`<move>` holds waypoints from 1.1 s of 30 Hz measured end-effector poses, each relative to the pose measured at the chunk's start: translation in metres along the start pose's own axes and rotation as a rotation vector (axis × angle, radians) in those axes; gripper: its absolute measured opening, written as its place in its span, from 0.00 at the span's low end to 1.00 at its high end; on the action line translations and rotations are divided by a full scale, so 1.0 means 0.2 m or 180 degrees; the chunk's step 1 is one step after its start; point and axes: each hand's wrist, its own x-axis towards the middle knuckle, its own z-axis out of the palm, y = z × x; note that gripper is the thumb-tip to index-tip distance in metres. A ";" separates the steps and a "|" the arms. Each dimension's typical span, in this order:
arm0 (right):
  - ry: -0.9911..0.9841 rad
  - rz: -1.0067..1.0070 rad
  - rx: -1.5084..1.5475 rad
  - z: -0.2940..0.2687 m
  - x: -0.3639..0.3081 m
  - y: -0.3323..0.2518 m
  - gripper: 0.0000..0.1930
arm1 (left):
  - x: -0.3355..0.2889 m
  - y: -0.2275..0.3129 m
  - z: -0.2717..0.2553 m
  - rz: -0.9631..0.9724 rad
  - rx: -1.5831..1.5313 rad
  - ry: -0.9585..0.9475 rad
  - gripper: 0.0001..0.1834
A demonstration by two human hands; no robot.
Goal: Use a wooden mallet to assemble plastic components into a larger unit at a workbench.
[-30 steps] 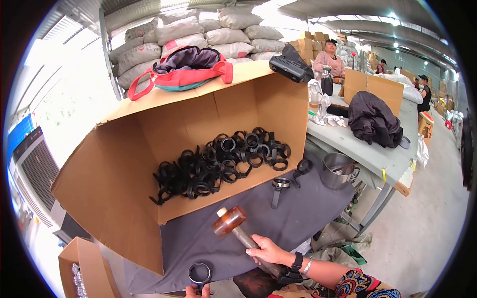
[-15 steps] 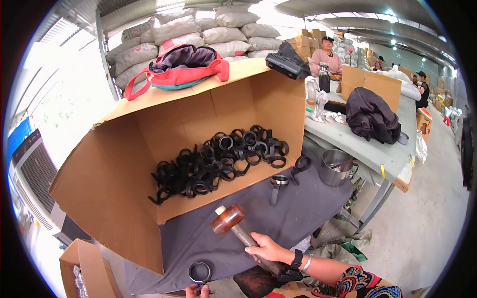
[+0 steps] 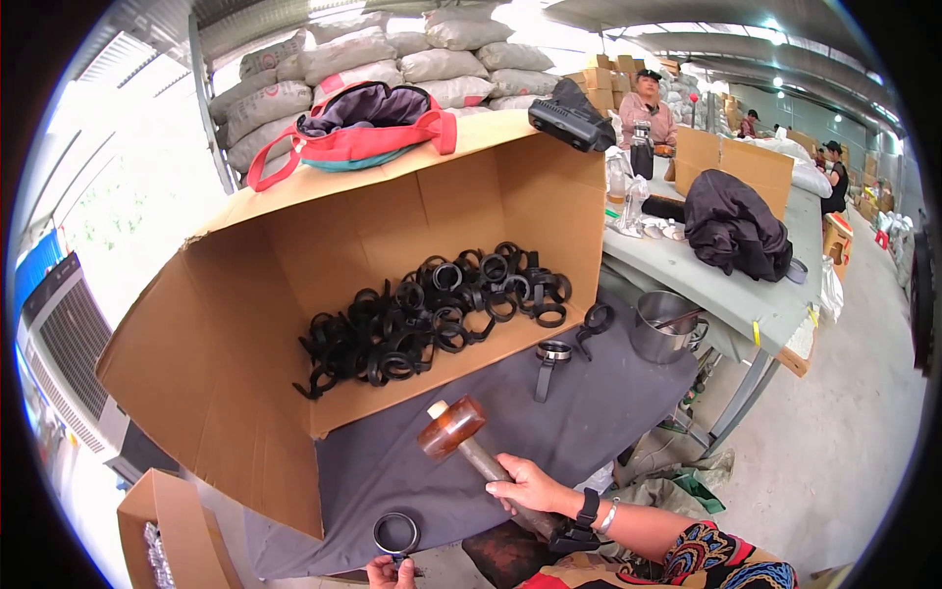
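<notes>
My right hand (image 3: 531,488) is closed around the handle of a mallet (image 3: 454,429) with a reddish-brown head. The mallet head is raised over the dark cloth, apart from the other things. At the lower edge my left hand (image 3: 391,573) pinches the stem of a black ring-shaped part (image 3: 396,553), its round opening facing up. Farther right on the cloth lies a similar black part with a silvery ring (image 3: 553,351) and a stem. Near it is another black ring part (image 3: 598,317). Many more black ring parts (image 3: 392,339) are heaped inside the cardboard box.
The large cardboard box (image 3: 211,393) lies on its side on the dark cloth (image 3: 471,530), a red bag (image 3: 368,133) on top. A metal pot (image 3: 659,346) stands at right beside a grey table (image 3: 653,257). A smaller box (image 3: 177,530) is lower left. A person (image 3: 648,110) sits beyond.
The black ring part in my left hand has tipped up slightly. My right hand and the mallet have barely moved.
</notes>
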 end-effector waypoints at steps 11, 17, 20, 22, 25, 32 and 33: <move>-0.0018 0.0012 0.0000 -0.01 0.00 0.02 0.11 | 0.01 -0.01 0.00 -0.0125 -0.0266 -0.0062 0.11; 0.0008 0.0010 -0.0040 0.00 0.00 0.01 0.11 | 0.01 -0.01 0.00 -0.0129 -0.0423 -0.0105 0.12; -0.0011 0.0067 -0.0065 0.00 0.00 0.00 0.09 | 0.00 -0.02 -0.01 -0.0109 -0.0456 -0.0120 0.13; 0.0013 0.0068 -0.0095 0.00 0.00 -0.01 0.09 | 0.00 -0.03 -0.01 -0.0100 -0.0479 -0.0113 0.13; 0.0014 0.0080 -0.0088 0.00 0.00 -0.01 0.09 | -0.01 -0.06 -0.03 0.0012 -0.0342 -0.0075 0.14; 0.0010 -0.0004 -0.0028 0.00 0.00 0.01 0.11 | -0.01 -0.13 -0.07 -0.0214 -0.0078 -0.0379 0.07; 0.0016 -0.0012 -0.0034 0.00 0.00 0.01 0.11 | -0.01 -0.13 -0.07 -0.0232 0.0080 -0.0465 0.09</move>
